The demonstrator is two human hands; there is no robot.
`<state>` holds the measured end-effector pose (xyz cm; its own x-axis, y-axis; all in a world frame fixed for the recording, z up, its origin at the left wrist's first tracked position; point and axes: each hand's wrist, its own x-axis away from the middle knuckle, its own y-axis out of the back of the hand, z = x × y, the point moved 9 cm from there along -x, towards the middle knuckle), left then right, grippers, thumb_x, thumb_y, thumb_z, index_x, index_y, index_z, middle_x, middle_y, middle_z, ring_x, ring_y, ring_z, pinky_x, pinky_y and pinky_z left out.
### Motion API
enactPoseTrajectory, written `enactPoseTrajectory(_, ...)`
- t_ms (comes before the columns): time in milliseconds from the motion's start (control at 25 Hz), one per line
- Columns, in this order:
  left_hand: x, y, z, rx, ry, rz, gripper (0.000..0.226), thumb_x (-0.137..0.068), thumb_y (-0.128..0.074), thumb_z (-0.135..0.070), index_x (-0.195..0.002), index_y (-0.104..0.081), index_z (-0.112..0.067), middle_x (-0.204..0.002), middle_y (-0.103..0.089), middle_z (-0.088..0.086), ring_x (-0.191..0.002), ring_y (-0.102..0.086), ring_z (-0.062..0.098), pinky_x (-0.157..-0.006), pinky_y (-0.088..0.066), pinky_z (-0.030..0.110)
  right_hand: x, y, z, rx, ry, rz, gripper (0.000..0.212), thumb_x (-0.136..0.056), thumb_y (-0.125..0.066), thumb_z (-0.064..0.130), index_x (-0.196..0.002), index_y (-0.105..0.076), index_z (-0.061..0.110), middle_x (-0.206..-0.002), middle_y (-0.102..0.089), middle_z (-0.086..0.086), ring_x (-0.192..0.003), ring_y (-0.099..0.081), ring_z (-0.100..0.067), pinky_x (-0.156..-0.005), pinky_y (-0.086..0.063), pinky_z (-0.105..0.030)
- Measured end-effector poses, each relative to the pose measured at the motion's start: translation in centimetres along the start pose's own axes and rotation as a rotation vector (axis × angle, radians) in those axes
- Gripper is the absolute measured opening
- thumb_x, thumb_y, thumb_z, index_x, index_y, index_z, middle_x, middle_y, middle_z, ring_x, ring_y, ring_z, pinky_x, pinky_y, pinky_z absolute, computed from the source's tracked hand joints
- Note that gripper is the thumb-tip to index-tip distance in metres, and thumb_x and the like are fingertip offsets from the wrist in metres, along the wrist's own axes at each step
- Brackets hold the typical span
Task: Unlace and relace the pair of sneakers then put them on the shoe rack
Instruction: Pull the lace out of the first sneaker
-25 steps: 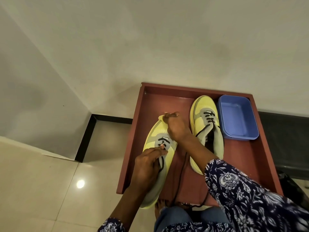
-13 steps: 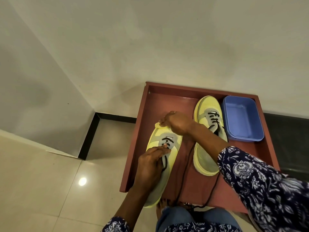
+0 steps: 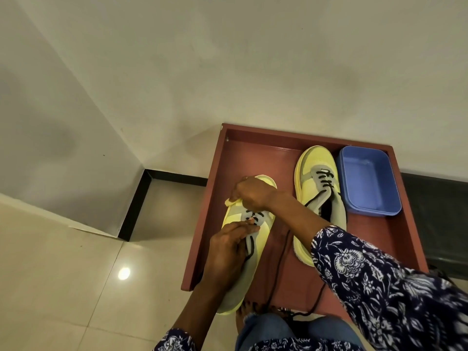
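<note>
Head view: left hand (image 3: 229,252) pinches the limp black lace (image 3: 249,245); right hand (image 3: 253,192) grips the left sneaker (image 3: 234,215) toe. Lace looks floppy—best held near its tip.

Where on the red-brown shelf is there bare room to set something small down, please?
Free patches on the shelf: in front of the blue tub, right of the right sneaker; and the far left corner beyond the left sneaker. The strip between the sneakers is crossed by the forearm and loose black lace. Both hands, left hand and right hand, crowd the left sneaker.
</note>
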<state>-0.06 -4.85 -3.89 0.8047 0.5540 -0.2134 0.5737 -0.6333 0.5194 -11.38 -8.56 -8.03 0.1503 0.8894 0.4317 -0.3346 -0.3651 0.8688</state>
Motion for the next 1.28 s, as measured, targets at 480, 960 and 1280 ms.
enactPoseTrajectory(480,0.1,-0.1,0.3,0.004,-0.014,-0.009,0.036,-0.084,-0.042,-0.020,-0.100,-0.071,-0.007,-0.104,-0.070,0.008,-0.105,-0.055,0.002,-0.094,-0.040,0.004,-0.8,0.8,-0.8,0.052,0.032,0.057,0.040,-0.088,-0.045,0.003,-0.124,-0.059,0.014,-0.127,-0.061,-0.009,-0.118,-0.053,-0.028,-0.101,-0.042,-0.034)
enactPoseTrajectory(960,0.5,-0.2,0.5,-0.025,-0.023,-0.039,0.017,-0.085,-0.044,-0.019,-0.094,-0.058,-0.024,-0.094,-0.060,0.001,-0.089,-0.053,0.005,-0.072,-0.043,0.009,1.1,-0.2,1.5,0.099,0.268,0.130,0.040,-0.091,-0.044,0.003,-0.127,-0.056,0.015,-0.134,-0.056,-0.003,-0.123,-0.051,-0.022,-0.106,-0.030,-0.031)
enactPoseTrajectory(1280,0.6,-0.4,0.7,-0.020,-0.004,-0.028,0.020,-0.085,-0.045,-0.022,-0.090,-0.062,-0.016,-0.092,-0.056,-0.004,-0.088,-0.055,0.005,-0.077,-0.045,0.004,0.4,1.5,-3.8,0.040,-0.066,-0.045,0.043,-0.088,-0.043,0.001,-0.128,-0.056,0.011,-0.130,-0.057,-0.011,-0.121,-0.049,-0.029,-0.101,-0.042,-0.036)
